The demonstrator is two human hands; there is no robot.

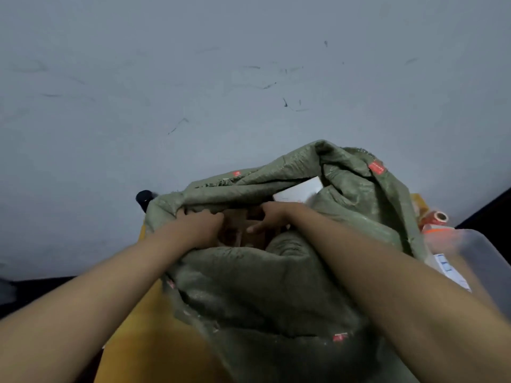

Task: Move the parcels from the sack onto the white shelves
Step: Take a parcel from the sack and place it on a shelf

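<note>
A big green woven sack (276,286) with small red tags stands open in front of me. Both my hands reach into its mouth. My left hand (200,223) curls its fingers over the left side of a brown cardboard parcel (237,228) inside. My right hand (269,217) grips the same parcel from the right, thumb on its near face. A white parcel (300,192) pokes out deeper in the sack, behind my right hand. No white shelves are in view.
The sack rests on a yellow surface (143,335). A clear plastic bin (467,252) with an orange tape roll (437,218) and labelled packets sits at the right. A scuffed grey wall (221,78) fills the background. A dark round object (143,197) sits at the sack's left.
</note>
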